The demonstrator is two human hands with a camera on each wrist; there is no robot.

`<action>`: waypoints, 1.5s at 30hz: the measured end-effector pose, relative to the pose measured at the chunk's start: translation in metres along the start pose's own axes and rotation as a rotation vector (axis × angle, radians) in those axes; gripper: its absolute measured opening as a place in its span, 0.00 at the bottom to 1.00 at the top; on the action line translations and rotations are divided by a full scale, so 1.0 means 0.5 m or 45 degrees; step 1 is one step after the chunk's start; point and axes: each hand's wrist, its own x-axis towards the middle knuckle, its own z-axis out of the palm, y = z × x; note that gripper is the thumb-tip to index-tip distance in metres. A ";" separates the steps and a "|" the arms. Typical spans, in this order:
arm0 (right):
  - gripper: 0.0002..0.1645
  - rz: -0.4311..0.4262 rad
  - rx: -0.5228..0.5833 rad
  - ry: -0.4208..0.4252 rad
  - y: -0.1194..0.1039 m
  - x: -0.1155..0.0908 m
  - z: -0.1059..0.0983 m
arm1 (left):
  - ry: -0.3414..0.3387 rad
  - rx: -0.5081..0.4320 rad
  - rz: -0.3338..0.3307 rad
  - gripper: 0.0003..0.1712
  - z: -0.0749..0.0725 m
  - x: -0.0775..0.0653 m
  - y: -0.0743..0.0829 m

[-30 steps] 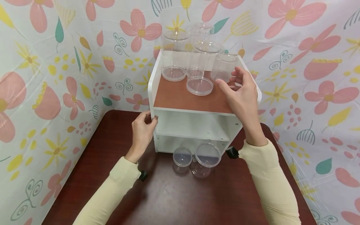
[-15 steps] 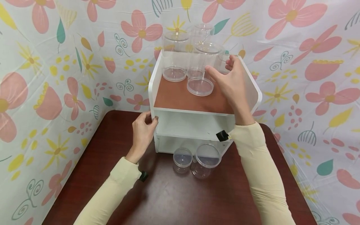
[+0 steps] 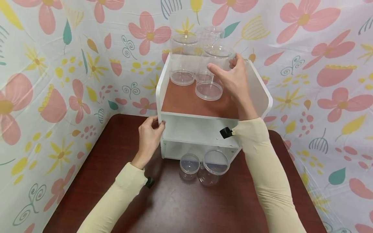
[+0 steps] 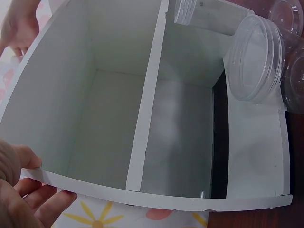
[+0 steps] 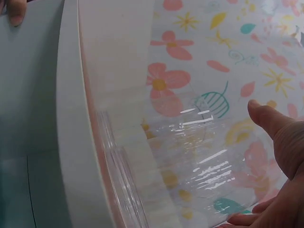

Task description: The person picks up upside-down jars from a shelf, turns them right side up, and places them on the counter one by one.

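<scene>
My left hand point(image 3: 148, 136) grips the front edge of the white shelf unit's left side panel point(image 3: 159, 94), thumb in front and fingers behind in the left wrist view. On the unit's brown top point(image 3: 186, 102) stand several clear plastic jars, wide ridged ends down. The front jar point(image 3: 209, 91) is nearest my right hand point(image 3: 234, 82), which reaches over its right side with the thumb extended. In the right wrist view the thumb point(image 5: 266, 118) stands apart from the clear jar point(image 5: 209, 166), and the fingers point(image 5: 244, 219) are right at its side. The right-hand jar is mostly hidden behind the hand.
Two lidded clear jars, a smaller one point(image 3: 189, 165) and a larger one point(image 3: 215, 163), stand on the dark red-brown table point(image 3: 186, 207) before the unit. A middle shelf point(image 3: 201, 131) lies under the top. Flowered cloth point(image 3: 102, 64) hangs behind and at both sides.
My right hand has moved left and up over the top, from beside the right-hand jar to beside the front jar. My left hand keeps its grip on the panel.
</scene>
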 end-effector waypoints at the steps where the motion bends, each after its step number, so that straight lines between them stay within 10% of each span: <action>1: 0.59 -0.014 0.021 0.003 0.000 0.003 0.002 | -0.001 0.001 0.001 0.11 0.000 0.000 0.000; 28: 0.61 -0.008 0.016 0.065 -0.001 0.006 0.004 | 0.006 0.015 0.005 0.11 0.001 -0.001 0.001; 45: 0.52 -0.020 0.124 0.099 -0.019 -0.093 -0.057 | -0.004 -0.001 0.007 0.13 0.000 -0.001 0.002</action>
